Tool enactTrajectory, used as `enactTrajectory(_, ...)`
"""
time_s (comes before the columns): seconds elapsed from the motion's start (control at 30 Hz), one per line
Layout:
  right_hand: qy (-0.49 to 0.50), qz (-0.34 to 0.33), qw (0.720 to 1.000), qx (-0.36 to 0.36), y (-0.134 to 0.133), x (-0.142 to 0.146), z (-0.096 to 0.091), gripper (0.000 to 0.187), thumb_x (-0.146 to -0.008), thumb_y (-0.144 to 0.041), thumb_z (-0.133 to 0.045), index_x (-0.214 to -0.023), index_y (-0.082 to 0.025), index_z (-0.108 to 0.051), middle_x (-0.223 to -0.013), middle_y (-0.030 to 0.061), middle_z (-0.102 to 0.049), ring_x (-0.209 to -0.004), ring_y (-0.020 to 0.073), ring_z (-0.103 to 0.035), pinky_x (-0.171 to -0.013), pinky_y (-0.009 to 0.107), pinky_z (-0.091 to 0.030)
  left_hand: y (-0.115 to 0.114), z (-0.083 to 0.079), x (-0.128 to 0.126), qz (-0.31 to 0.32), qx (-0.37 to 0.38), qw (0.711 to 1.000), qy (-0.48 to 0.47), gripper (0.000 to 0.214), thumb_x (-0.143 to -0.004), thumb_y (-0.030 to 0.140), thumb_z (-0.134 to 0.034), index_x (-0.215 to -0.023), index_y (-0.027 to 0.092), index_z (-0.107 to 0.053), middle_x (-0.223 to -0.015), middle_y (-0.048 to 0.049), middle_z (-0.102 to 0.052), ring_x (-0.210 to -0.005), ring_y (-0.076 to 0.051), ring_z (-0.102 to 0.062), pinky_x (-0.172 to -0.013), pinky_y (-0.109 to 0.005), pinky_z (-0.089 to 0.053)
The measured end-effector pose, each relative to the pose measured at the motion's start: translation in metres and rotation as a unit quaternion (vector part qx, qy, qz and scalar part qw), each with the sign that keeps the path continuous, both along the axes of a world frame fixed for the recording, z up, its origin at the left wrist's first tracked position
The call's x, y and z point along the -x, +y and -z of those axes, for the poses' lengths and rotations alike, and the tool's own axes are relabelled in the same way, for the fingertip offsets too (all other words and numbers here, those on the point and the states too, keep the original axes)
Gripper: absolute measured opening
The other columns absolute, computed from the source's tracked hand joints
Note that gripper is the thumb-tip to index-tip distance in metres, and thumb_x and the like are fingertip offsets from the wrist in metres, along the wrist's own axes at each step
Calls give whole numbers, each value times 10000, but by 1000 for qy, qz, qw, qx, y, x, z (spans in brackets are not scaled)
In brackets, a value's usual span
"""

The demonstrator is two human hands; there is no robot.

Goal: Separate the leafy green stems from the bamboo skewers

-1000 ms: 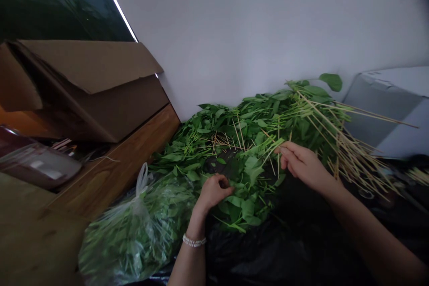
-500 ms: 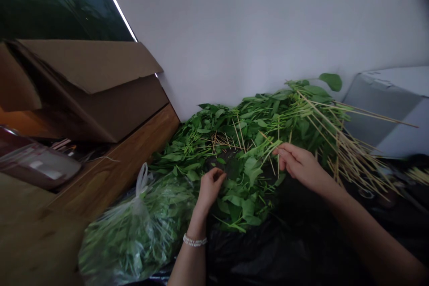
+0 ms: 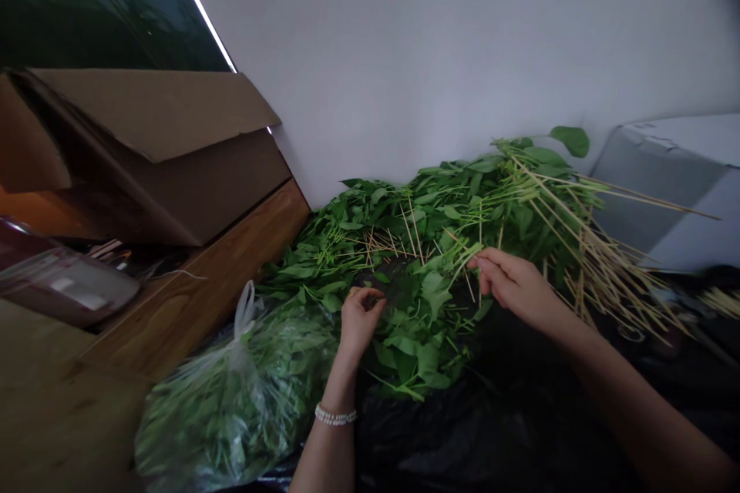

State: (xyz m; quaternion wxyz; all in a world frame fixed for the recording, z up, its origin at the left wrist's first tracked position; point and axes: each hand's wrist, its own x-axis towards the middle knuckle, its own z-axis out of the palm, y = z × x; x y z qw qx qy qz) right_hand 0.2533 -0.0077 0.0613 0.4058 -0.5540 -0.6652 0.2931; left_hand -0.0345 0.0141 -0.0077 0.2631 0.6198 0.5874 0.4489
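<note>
My right hand (image 3: 514, 283) is closed in a pinch on the pale stem ends of a leafy green sprig (image 3: 438, 289), whose leaves hang down to the left. To its left, my left hand (image 3: 361, 316) has its fingers curled in toward the thumb; whether anything small is between the tips I cannot make out. Below and between the hands lies a small heap of loose leafy greens (image 3: 425, 358). A knotted clear plastic bag (image 3: 231, 400) full of greens sits beside my left forearm, which wears a white beaded bracelet (image 3: 335, 416).
A long bank of leafy greens (image 3: 375, 204) lies along the white wall. Long bare stems (image 3: 613, 269) stick out to the right, near a white box (image 3: 664, 185). An open cardboard box (image 3: 190, 162) stands on a wooden ledge (image 3: 231, 269) at left. Black plastic (image 3: 451, 439) covers the front.
My left hand has shifted slightly left and up, its fingers curling more tightly. My right hand stays nearly in place, still pinching the sprig.
</note>
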Motion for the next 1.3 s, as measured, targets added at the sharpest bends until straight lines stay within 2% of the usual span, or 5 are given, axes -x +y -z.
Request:
enactTrajectory(0.2, -1, -4, 1000, -1, 0, 1, 2, 338, -915, -433, -371, -986, -199, -605, -583, -30, -587, -426, 98, -464, -456, 230, -348, -9, 0, 4, 189, 134, 963, 141, 200, -651, 338, -720, -680, 150, -660, -561, 46, -500, -546, -100, -435, -514, -214, -289)
enactTrajectory(0.53, -20, -10, 1000, 0, 0, 1, 2, 353, -918, -429, -354, -1006, -196, -604, -595, -27, -602, -424, 99, -471, -468, 236, -363, -8, -1, 5, 192, 90, 959, 187, 57, -666, 202, -675, -712, 169, -666, -664, 11, -591, -634, -133, -526, -596, -233, -356)
enactTrajectory(0.8, -28, -1, 1000, 4, 0, 3, 1, 347, -911, -423, -355, -988, -201, -611, -593, -27, -609, -423, 101, -478, -481, 238, -374, -3, -9, 0, 96, 10, 994, -55, 140, -809, 293, -581, -839, 170, -644, -726, 1, -619, -664, -130, -539, -639, -229, -406)
enactTrajectory(1.0, -27, -3, 1000, 6, -1, 5, 2, 327, -913, -418, -355, -932, -207, -604, -590, -31, -607, -415, 96, -468, -475, 233, -367, -3, -8, -5, 64, 59, 984, -156, 210, -684, 305, -733, -811, 138, -725, -632, 1, -618, -531, -94, -481, -520, -208, -356)
enactTrajectory(1.3, -14, -18, 1000, 7, 0, 7, 4, 301, -919, -416, -360, -896, -214, -582, -589, -33, -592, -448, 98, -458, -471, 225, -349, -9, -11, -10, 130, 131, 903, -387, 397, -622, 245, -825, -981, 159, -678, -923, -65, -710, -793, -130, -647, -755, -241, -491)
